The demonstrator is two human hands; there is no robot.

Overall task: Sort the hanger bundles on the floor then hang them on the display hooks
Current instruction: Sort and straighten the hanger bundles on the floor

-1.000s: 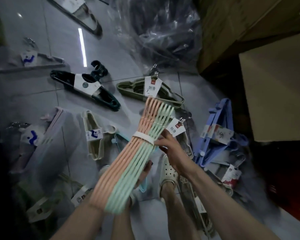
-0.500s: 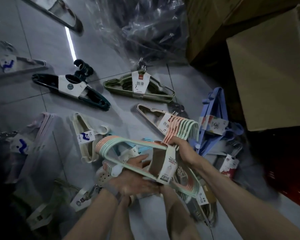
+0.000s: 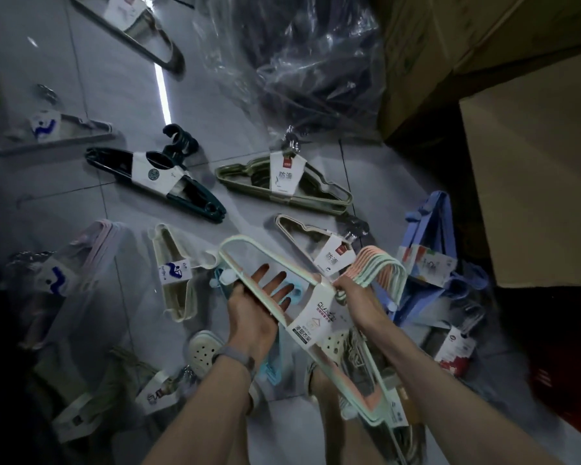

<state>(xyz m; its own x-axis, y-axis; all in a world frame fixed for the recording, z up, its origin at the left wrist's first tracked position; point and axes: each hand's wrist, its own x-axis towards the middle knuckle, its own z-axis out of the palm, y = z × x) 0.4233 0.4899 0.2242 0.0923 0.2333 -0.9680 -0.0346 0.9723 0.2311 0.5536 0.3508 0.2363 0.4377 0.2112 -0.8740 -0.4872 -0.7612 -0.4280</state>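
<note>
A bundle of mint and peach hangers [image 3: 311, 325], wrapped in a white paper label, lies flat across both my hands above the floor. My right hand [image 3: 354, 298] grips the bundle at the neck, just below its curved hooks. My left hand [image 3: 260, 298] lies under the left arm of the bundle, its fingers straight and spread, showing through the hanger opening. Other bundles lie on the grey tiled floor: a dark teal one [image 3: 155, 179], an olive one [image 3: 282, 182], a beige one [image 3: 319, 245] and a cream one [image 3: 173, 273].
A blue bundle [image 3: 428, 260] leans at the right beside cardboard boxes [image 3: 530, 203]. A crumpled clear plastic bag [image 3: 299, 62] lies at the back. More bundles sit at the left [image 3: 61, 129] and lower left [image 3: 91, 391]. My feet in white clogs [image 3: 203, 352] stand below the hands.
The bundle has turned from edge-on to flat, label up. My left hand moved from gripping its lower end to lying open beneath it, and the right hand stayed at the hooks.
</note>
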